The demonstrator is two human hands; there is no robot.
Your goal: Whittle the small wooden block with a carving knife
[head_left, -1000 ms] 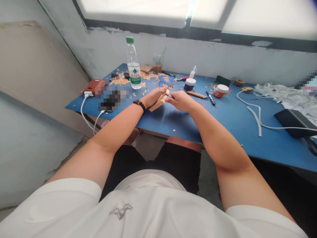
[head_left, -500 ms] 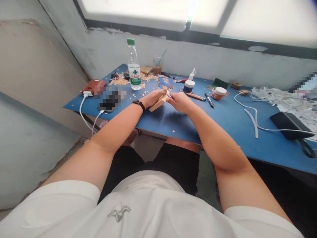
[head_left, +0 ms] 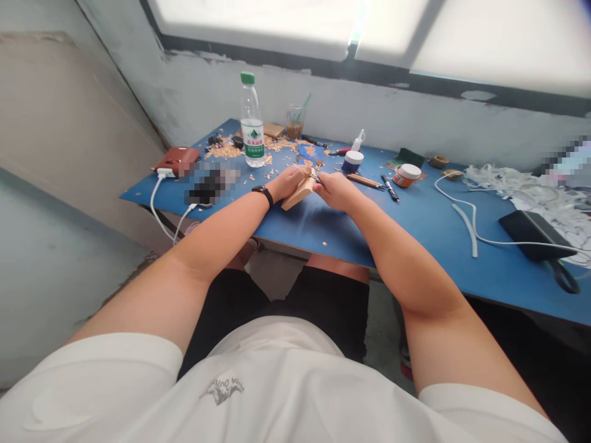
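My left hand (head_left: 286, 181), with a black watch on its wrist, is closed round a pale wooden piece (head_left: 298, 194) held slanted just above the blue table (head_left: 415, 221). My right hand (head_left: 336, 188) is closed on a small carving tool (head_left: 314, 177) whose thin metal tip touches the top end of the wood. Both hands meet near the table's middle. Wood shavings (head_left: 277, 144) lie scattered behind them.
A water bottle (head_left: 252, 123), a plastic cup (head_left: 294, 120), a glue bottle (head_left: 357, 140), two small jars (head_left: 353, 161) (head_left: 406, 174), pens and carving tools (head_left: 367, 179) stand behind my hands. A red case (head_left: 178, 161) with white cables lies left. White cords (head_left: 468, 215) and a black box (head_left: 533, 229) lie right.
The hands stay together on the wood with only slight shifts. The view has drifted a little, so the table items sit a bit differently in frame.
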